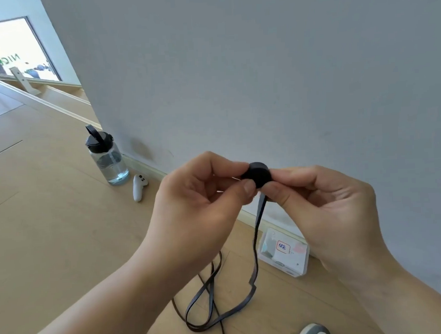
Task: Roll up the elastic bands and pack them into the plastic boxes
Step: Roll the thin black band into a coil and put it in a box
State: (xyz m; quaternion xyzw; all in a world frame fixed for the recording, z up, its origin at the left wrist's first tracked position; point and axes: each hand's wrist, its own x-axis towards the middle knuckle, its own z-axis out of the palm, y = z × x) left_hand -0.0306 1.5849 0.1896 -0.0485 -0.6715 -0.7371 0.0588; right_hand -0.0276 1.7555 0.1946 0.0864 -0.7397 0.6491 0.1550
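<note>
in the head view, the left hand (203,193) and right hand (324,205) both pinch a tight roll of black elastic band (259,174) between thumb and fingertips, held above the wooden floor (53,237); its loose tail hangs to the floor, looping beside a clear plastic box (285,252) against the wall
</note>
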